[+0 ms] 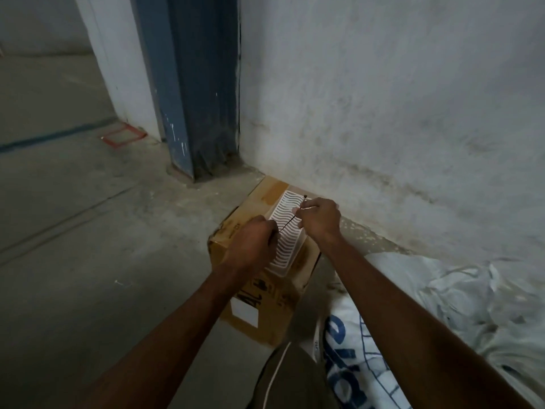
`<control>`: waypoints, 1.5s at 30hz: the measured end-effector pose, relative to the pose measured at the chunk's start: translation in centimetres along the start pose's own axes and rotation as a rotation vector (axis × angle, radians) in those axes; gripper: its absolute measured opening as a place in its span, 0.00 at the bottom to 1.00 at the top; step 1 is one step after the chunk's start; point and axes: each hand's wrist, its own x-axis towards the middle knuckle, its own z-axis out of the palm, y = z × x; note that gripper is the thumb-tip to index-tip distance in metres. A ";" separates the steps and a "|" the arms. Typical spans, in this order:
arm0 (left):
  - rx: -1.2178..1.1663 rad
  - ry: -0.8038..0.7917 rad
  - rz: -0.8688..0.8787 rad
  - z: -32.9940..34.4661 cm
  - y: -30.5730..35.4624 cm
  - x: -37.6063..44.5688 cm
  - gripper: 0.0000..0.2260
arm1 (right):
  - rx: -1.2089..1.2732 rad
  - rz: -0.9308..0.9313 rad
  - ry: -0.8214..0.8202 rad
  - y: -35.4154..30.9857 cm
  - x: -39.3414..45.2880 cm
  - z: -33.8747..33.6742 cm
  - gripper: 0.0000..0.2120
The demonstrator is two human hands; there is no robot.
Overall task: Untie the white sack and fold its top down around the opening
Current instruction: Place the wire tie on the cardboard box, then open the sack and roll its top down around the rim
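**Both hands on a thin dark tie above the carton, the sack lying off to the right**

Nearest to the person, low in the view, a dark-clad knee (295,376) with a pale cord running down it sits at the bottom edge. Just right of it lies the white sack (442,320), slumped on the floor along the foot of the wall; its near part carries blue lettering and a blue grid pattern, and its farther part is crumpled plain white cloth. Whether its mouth is tied or open cannot be told from here.

Both bare forearms reach forward from the lower corners. The left hand (252,240) is curled into a fist, its grip closed on the lower end of a thin dark tie (290,221). The right hand (320,216) pinches the same strand higher up, fingers together on it, with a small dark knob or knot showing just beyond the fingertips. The strand runs taut and slanted between the two hands.

Under the hands sits a brown cardboard box (265,302) on the floor, with a white label and dark printed marks on its near side. On top of the box lies a white plastic grille (287,231) with wavy slots.

Beyond it, the concrete floor (88,231) meets a rough whitish wall (383,98). A blue steel door frame (194,84) stands to the left, with a red taped square (122,136) on the floor past it.
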 end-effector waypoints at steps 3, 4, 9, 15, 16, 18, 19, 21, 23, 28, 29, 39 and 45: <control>0.033 0.004 -0.029 0.9 -0.5 1.2 0.06 | -0.055 -0.012 0.047 0.8 2.3 1.7 0.15; 0.053 0.004 -0.029 1.2 -0.4 1.6 0.07 | -0.076 -0.023 0.059 0.9 2.6 2.0 0.16; 0.133 -0.001 0.001 2.9 -0.1 3.4 0.08 | -0.171 -0.116 0.082 1.7 3.4 2.4 0.17; 0.145 -0.019 -0.038 3.4 0.2 3.1 0.12 | -0.241 -0.204 0.069 4.1 2.1 0.7 0.13; 0.134 -0.009 -0.038 3.2 0.5 2.8 0.12 | -0.242 -0.201 0.068 4.4 1.7 0.1 0.13; 0.114 0.023 -0.019 2.7 1.4 1.8 0.12 | -0.230 -0.200 0.060 4.8 0.7 -1.1 0.12; 0.102 0.041 -0.006 2.5 2.1 1.2 0.12 | -0.225 -0.207 0.055 4.9 0.1 -1.8 0.11; 0.085 0.060 0.021 2.1 3.8 0.1 0.11 | -0.213 -0.212 0.063 5.1 -1.3 -3.5 0.10; 0.066 0.059 0.039 1.9 5.8 -0.8 0.09 | -0.197 -0.223 0.087 5.5 -3.0 -5.6 0.10; 0.013 0.056 0.130 2.5 12.3 -3.8 0.09 | -0.214 -0.271 0.093 8.4 -7.6 -13.0 0.09; 0.006 0.045 0.162 3.1 13.7 -4.6 0.10 | -0.224 -0.285 0.107 9.5 -8.5 -14.5 0.09; -0.169 -0.208 0.377 14.9 23.7 -10.1 0.10 | -0.294 -0.276 0.236 21.8 -15.9 -27.5 0.08; -0.249 -0.296 0.414 20.2 27.1 -10.0 0.12 | -0.373 -0.204 0.318 28.6 -18.2 -31.7 0.09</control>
